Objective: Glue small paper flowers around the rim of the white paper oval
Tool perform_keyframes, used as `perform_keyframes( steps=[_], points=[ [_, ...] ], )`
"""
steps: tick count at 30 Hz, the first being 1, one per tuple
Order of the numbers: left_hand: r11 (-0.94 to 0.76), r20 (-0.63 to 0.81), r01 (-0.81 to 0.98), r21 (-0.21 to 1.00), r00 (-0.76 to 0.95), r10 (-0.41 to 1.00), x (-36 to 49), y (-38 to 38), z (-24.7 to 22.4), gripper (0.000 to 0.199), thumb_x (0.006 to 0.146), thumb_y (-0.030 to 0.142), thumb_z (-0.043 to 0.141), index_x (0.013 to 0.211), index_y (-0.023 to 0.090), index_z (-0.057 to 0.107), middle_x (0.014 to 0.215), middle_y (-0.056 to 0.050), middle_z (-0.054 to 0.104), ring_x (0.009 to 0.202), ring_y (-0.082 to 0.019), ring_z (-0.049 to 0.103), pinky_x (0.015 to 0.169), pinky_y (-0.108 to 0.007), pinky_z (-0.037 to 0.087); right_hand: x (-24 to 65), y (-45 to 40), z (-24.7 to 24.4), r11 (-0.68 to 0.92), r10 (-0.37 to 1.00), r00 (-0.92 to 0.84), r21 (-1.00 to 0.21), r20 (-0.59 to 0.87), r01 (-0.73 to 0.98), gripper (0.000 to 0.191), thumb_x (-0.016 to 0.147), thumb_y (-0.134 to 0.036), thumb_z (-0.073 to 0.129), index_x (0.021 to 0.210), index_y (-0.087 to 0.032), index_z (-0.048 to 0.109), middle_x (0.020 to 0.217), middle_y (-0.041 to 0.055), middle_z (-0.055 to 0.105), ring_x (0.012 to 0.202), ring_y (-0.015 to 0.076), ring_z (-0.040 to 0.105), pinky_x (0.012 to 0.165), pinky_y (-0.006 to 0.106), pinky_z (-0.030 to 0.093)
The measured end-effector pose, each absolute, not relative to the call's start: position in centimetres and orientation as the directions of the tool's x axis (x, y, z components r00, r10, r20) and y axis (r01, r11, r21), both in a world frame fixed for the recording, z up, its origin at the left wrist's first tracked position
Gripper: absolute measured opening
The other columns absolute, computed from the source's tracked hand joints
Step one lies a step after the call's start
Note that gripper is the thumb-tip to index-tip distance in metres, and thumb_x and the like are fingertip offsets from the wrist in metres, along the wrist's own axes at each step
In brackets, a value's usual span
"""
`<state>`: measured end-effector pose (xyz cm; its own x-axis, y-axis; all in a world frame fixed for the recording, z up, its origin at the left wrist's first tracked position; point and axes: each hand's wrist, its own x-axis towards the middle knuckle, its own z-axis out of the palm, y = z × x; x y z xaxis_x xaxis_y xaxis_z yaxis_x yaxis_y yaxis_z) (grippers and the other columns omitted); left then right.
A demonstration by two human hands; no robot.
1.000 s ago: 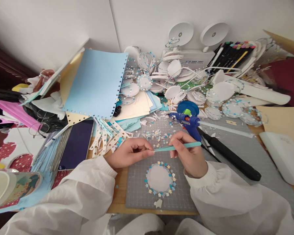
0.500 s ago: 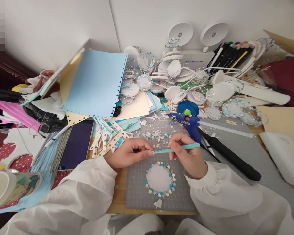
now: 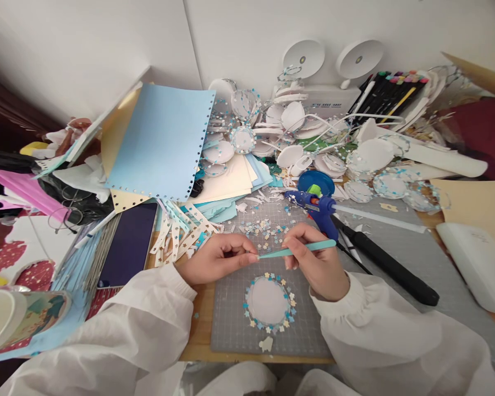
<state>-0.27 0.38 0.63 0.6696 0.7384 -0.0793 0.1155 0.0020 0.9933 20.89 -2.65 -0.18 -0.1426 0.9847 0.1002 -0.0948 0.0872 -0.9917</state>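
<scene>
My right hand [image 3: 315,258] holds light teal tweezers [image 3: 309,247], which point left. Their tip meets the pinched fingertips of my left hand [image 3: 223,257]; whatever is between those fingertips is too small to make out. Below both hands, a white disc [image 3: 268,300] lies on the grey cutting mat [image 3: 229,324], ringed by small blue, white and cream flowers. A pale scrap [image 3: 266,344] sits just under the disc. Many tiny loose flowers [image 3: 264,228] are scattered on the mat beyond my hands.
A blue glue gun [image 3: 319,209] and a black tool [image 3: 396,267] lie to the right. Behind are piled white discs [image 3: 292,115] and markers [image 3: 396,91]. On the left are a blue sheet [image 3: 160,140], a dark phone [image 3: 128,245], punched strips [image 3: 183,234] and a cup [image 3: 4,319].
</scene>
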Motion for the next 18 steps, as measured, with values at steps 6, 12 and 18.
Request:
perform_keyframes(
  steps=[6, 12, 18],
  points=[
    [0.012, -0.086, 0.114, 0.993, 0.669, 0.738, -0.22, 0.37, 0.67, 0.027, 0.086, 0.036, 0.061, 0.079, 0.01, 0.061, 0.055, 0.005, 0.041, 0.051, -0.007, 0.035, 0.049, -0.019, 0.028, 20.84, -2.65, -0.26, 0.069, 0.986, -0.141, -0.991, 0.085, -0.113, 0.02, 0.089, -0.035, 0.057, 0.077, -0.02, 0.058, 0.05, -0.0053, 0.055, 0.044, 0.0055, 0.049, 0.044, 0.016, 0.038],
    [0.022, -0.09, 0.109, 0.994, 0.673, 0.735, -0.32, 0.27, 0.65, 0.026, 0.086, 0.034, 0.06, 0.08, 0.009, 0.06, 0.055, 0.005, 0.041, 0.051, -0.006, 0.034, 0.048, -0.019, 0.026, 20.77, -2.59, -0.28, 0.068, 0.985, -0.15, -0.992, 0.084, -0.111, 0.021, 0.09, -0.035, 0.056, 0.076, -0.02, 0.058, 0.05, -0.0053, 0.055, 0.045, 0.0052, 0.049, 0.045, 0.016, 0.039],
    [0.028, -0.106, 0.127, 0.992, 0.667, 0.737, -0.27, 0.36, 0.78, 0.03, 0.085, 0.038, 0.061, 0.079, 0.01, 0.06, 0.054, 0.005, 0.041, 0.051, -0.006, 0.033, 0.048, -0.019, 0.026, 20.89, -2.69, -0.24, 0.074, 0.984, -0.157, -0.992, 0.09, -0.101, 0.021, 0.09, -0.036, 0.056, 0.077, -0.02, 0.057, 0.051, -0.0052, 0.055, 0.044, 0.0059, 0.049, 0.044, 0.017, 0.039]
  ],
)
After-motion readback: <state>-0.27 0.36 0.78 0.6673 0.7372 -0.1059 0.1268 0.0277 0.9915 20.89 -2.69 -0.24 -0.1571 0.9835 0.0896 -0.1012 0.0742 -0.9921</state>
